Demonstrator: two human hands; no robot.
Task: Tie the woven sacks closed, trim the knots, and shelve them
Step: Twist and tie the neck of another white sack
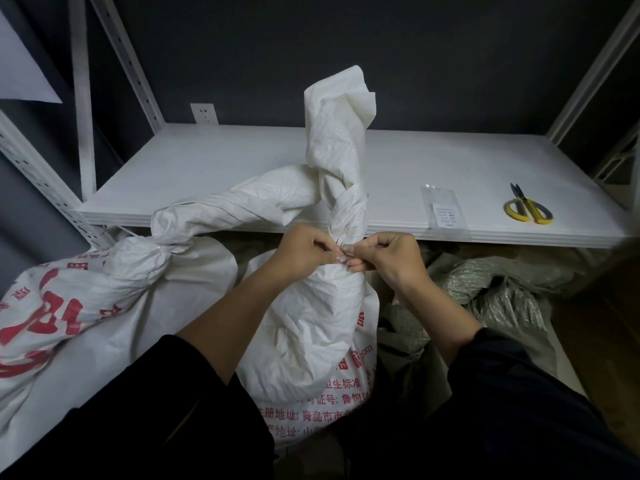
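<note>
A white woven sack (311, 327) with red print stands upright in front of me, its twisted neck (337, 143) rising above the shelf edge. My left hand (304, 249) and my right hand (384, 252) meet at the gathered neck, fingertips pinched on a thin tie that is barely visible around it. A second white sack (86, 306) with red characters lies to the left, its neck knotted and draped toward the shelf. Yellow-handled scissors (528, 207) lie on the white shelf (207, 174) at the far right.
A clear plastic packet (445, 211) with a label lies on the shelf near the scissors. Grey-green woven sacks (491, 292) are piled on the floor at the right, under the shelf. White perforated uprights (83, 98) frame the shelf; a wall socket (204, 113) sits behind.
</note>
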